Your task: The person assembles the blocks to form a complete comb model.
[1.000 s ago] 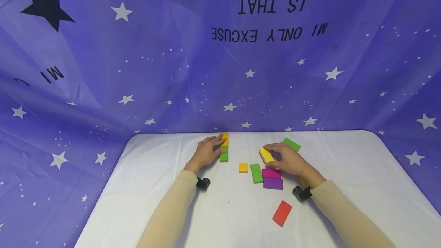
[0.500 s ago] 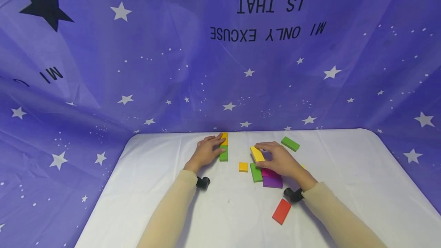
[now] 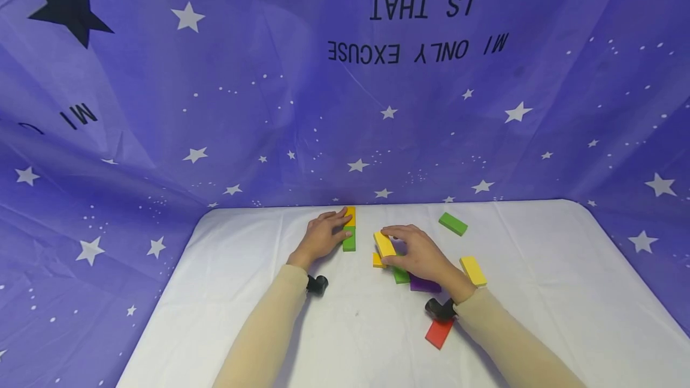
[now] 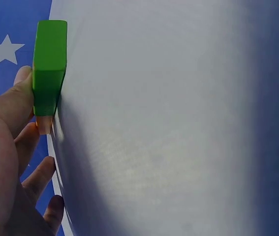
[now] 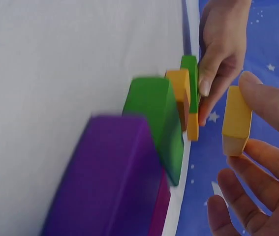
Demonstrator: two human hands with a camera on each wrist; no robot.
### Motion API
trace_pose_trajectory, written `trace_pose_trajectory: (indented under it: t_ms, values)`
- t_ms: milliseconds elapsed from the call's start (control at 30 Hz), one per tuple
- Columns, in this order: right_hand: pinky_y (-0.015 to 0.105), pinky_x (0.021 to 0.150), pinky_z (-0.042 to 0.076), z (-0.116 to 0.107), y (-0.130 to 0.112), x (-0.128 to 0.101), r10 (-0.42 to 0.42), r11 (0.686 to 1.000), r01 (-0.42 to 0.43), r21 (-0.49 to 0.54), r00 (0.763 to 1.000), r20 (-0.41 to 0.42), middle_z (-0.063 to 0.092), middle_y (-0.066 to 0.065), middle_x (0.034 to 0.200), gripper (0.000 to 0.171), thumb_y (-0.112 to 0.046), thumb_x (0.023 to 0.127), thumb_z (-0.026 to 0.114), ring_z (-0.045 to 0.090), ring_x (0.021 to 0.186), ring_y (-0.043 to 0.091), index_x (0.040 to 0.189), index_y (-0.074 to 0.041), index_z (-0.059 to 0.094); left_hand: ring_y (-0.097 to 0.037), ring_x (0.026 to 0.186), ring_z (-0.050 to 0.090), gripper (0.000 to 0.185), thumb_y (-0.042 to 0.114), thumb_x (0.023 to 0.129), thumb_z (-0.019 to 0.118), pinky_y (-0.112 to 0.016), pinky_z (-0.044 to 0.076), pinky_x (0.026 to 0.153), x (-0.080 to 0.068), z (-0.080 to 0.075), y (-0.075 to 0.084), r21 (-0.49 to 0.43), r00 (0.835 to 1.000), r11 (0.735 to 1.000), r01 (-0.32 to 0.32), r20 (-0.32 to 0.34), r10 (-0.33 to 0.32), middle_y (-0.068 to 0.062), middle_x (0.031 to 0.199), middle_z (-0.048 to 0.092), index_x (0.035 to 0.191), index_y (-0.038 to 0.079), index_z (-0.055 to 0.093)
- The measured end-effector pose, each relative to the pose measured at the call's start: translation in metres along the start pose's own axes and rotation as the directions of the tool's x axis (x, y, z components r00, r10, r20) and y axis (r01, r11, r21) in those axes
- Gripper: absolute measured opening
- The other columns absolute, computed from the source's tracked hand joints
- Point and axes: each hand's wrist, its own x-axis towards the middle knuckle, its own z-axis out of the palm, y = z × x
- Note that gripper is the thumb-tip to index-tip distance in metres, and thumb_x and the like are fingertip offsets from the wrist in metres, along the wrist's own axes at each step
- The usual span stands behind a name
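My left hand [image 3: 321,237] rests beside two blocks lined up end to end, an orange block [image 3: 351,214] at the far end and a green block [image 3: 349,243] nearer. Its thumb touches the green one and its fingertips reach the orange one; the fingers look relaxed in the left wrist view. Between thumb and fingers, my right hand [image 3: 423,253] pinches a yellow block [image 3: 383,244], raised above the table. Below that block sits a small orange block [image 3: 377,261], partly covered. Another green block [image 3: 401,276] and a purple block [image 3: 424,284] lie partly hidden under the right hand.
A magenta block [image 5: 160,209] shows beside the purple one in the right wrist view. Farther right lie a green block [image 3: 453,224] and a yellow block [image 3: 473,270]. A red block [image 3: 439,334] lies near the right wrist camera. A purple star-printed cloth [image 3: 302,106] rises behind the table.
My right hand has moved left with the yellow block, from right of the green block to over the small orange one. The left hand has stayed on its two blocks.
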Motion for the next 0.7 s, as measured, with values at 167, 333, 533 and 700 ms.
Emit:
trace_pose_trajectory:
  t_ms: [167,333,533,700]
  values:
    - [0.041,0.093,0.043,0.009,-0.008,0.002,0.008,1.000,-0.008,-0.010,1.000,-0.004,0.055,-0.006,0.128,0.062,-0.040,0.071,0.079,0.053,0.111,0.018,0.126,-0.019,0.058,-0.021,0.134,0.030,0.048,0.040,0.090,0.057,-0.047,0.022,0.103,0.000,-0.001,0.000,0.006,1.000,1.000,0.005,0.001,-0.005,0.008,0.147,0.034,0.134,0.021,0.051]
    - [0.039,0.092,0.043,0.017,-0.018,0.004,0.019,1.000,-0.019,-0.014,1.000,-0.012,0.057,-0.007,0.127,0.061,-0.039,0.071,0.079,0.053,0.109,0.016,0.125,-0.019,0.060,-0.020,0.134,0.030,0.048,0.041,0.090,0.057,-0.047,0.022,0.103,0.000,-0.001,-0.001,0.022,1.000,1.000,0.015,0.007,-0.015,0.008,0.147,0.034,0.134,0.022,0.051]
    - [0.034,0.086,0.046,0.028,-0.026,0.008,0.035,0.999,-0.035,-0.007,0.999,-0.012,0.059,-0.007,0.123,0.061,-0.039,0.069,0.081,0.057,0.100,0.014,0.123,-0.018,0.061,-0.019,0.134,0.030,0.047,0.040,0.090,0.057,-0.048,0.022,0.103,0.001,-0.002,0.000,0.026,1.000,1.000,0.007,0.000,-0.007,0.008,0.147,0.035,0.134,0.023,0.051]
    - [0.031,0.080,0.046,0.039,-0.033,0.009,0.043,0.999,-0.044,-0.011,0.999,-0.017,0.061,-0.005,0.120,0.062,-0.039,0.068,0.081,0.055,0.094,0.011,0.121,-0.015,0.062,-0.019,0.134,0.030,0.048,0.041,0.090,0.057,-0.047,0.022,0.103,0.001,-0.001,0.001,0.037,1.000,0.999,0.010,0.005,-0.010,0.009,0.147,0.034,0.134,0.023,0.051]
